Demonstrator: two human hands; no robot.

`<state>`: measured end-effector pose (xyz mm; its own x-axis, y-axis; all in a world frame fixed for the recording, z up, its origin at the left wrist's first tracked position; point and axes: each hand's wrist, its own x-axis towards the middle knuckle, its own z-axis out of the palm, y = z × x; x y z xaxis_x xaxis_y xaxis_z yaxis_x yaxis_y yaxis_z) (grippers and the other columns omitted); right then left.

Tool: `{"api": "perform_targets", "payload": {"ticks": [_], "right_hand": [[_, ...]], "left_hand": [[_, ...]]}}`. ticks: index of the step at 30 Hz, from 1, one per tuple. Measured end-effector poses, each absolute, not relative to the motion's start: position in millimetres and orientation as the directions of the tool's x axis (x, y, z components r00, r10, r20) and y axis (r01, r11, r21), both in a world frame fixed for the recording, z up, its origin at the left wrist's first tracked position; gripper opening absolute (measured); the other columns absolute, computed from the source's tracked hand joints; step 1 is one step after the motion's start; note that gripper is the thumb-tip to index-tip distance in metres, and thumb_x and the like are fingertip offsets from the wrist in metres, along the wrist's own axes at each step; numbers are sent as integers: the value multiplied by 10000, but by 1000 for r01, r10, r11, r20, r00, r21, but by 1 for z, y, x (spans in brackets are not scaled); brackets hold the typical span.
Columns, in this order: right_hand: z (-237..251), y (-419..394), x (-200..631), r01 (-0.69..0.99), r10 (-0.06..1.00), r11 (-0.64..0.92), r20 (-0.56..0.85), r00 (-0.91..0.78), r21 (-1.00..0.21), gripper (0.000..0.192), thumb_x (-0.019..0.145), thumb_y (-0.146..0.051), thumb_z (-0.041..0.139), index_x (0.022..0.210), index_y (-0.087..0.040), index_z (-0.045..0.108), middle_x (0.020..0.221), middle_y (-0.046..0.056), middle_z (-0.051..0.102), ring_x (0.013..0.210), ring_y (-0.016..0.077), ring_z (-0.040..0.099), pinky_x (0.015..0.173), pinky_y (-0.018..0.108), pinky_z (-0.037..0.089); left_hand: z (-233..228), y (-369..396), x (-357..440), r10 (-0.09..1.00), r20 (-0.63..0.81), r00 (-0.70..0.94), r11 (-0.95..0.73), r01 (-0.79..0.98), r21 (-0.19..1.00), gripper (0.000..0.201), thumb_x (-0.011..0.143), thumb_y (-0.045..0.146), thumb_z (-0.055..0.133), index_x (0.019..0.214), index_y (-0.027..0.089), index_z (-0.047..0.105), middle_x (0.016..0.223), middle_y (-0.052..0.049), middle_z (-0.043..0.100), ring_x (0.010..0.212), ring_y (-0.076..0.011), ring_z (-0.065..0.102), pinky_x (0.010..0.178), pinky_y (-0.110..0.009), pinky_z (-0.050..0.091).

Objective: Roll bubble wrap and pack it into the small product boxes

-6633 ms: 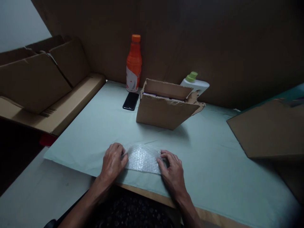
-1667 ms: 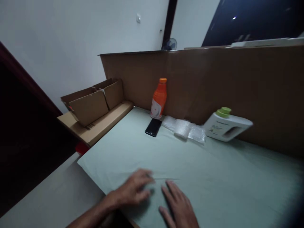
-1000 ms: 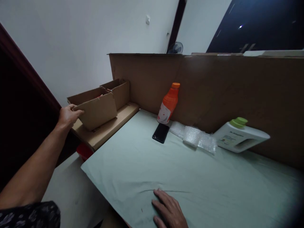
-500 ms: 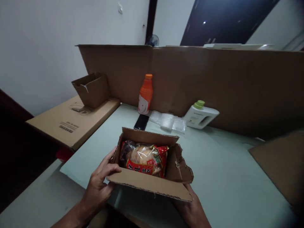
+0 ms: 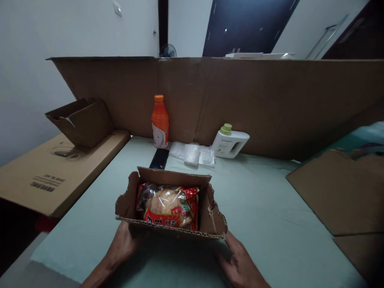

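Note:
A small open-topped cardboard box [image 5: 217,218] is in front of me with torn, ragged flap edges. Inside lies a clear and red food packet [image 5: 168,206] with pale pieces showing through the film. At the near left corner, my left hand [image 5: 123,244] is closed on the box, its fingertips hidden below the rim. My right hand [image 5: 240,260] holds the near right corner, fingers partly out of sight beneath it. Whether the box rests on the table cannot be made out.
Beyond the box are a black phone [image 5: 159,159], an orange bottle [image 5: 160,122], bubble wrap [image 5: 192,154] and a white jug [image 5: 231,143]. An open carton [image 5: 87,124] stands on a flat box [image 5: 45,176] at left. Cardboard [image 5: 339,192] lies at right; a cardboard wall [image 5: 240,96] spans the back.
The near flap, raised before, has folded down out of sight, and the left flap now shows standing outward. My left hand has moved from the left side to below the near corner. The view has turned right.

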<state>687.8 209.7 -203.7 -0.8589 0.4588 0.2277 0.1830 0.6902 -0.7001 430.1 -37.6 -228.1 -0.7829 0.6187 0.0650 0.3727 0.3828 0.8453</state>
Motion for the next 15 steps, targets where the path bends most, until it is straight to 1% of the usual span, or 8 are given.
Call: {"api": "perform_targets", "payload": {"ticks": [2,5,6,7,9,11,13,15], "right_hand": [[-190,238,673,190,470,692,235,-851,-697,379,884,-367,551,1193,-226,719,1168,114,751,1092,291,704,931,443,585],[-168,297,620,331,653,617,230,-721,-713,303,897,-424,539,1017,-228,737,998,87,773,894,252,723,824,401,592],[-164,316,594,396,717,587,227,-659,-706,304,860,-424,579,1026,-213,722,970,86,767,857,248,716,803,390,585],[-163,334,566,423,741,576,227,-632,-700,359,826,-420,620,1093,-192,699,965,94,760,843,249,709,803,390,575],[-167,361,509,463,773,558,227,-593,-689,517,784,-430,671,1224,-161,640,985,112,747,831,263,701,805,410,559],[-175,376,462,477,784,553,233,-576,-683,593,751,-392,694,1283,-146,602,953,106,738,846,276,695,792,405,549],[-180,381,440,459,772,568,251,-584,-683,538,739,-326,667,1247,-153,621,871,71,729,819,262,687,761,375,545],[-176,379,449,412,742,605,295,-603,-681,436,743,-282,613,1164,-174,654,838,45,724,793,235,675,751,348,542]], "left_hand": [[-239,-36,429,590,60,-805,419,369,830,408,708,513,684,926,171,719,945,-125,764,882,-333,720,797,-451,618],[-252,-34,433,547,115,-829,467,416,780,361,732,529,621,799,188,720,803,-119,757,785,-325,716,726,-442,618],[-255,-34,435,558,126,-820,483,444,755,357,753,521,588,779,193,727,764,-117,752,774,-325,716,721,-441,616],[-258,-34,436,575,132,-808,496,472,729,357,769,510,559,765,199,734,725,-113,746,768,-325,716,722,-441,615],[-263,-37,436,627,115,-771,512,518,686,349,778,491,536,741,214,746,655,-99,732,756,-321,718,709,-425,618],[-266,-41,435,657,90,-748,525,540,658,320,768,475,549,711,233,751,616,-85,725,734,-311,716,669,-391,620],[-271,-46,436,638,96,-764,543,535,648,298,769,449,550,688,243,750,655,-84,748,718,-298,711,656,-368,619],[-277,-49,438,592,124,-796,550,512,660,299,785,430,539,682,242,747,734,-89,775,718,-288,709,690,-370,620]]}}
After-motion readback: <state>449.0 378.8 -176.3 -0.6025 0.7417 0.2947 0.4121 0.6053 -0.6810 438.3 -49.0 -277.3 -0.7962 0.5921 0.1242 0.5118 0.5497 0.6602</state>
